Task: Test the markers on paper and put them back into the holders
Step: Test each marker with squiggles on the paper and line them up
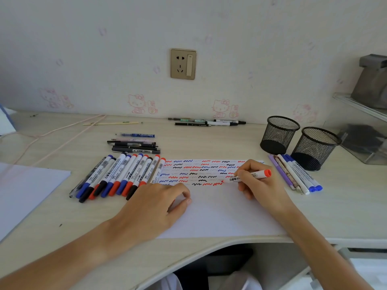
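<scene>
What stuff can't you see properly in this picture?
All from the head view:
- What the left hand holds: its curled fingers hide it.
- The red marker's middle: the right hand covers it.
- The bottom of the two mesh holders: too dark through the mesh.
- Small print on the row of markers: too small.
- The grey thing on the shelf: cut off by the right edge.
</scene>
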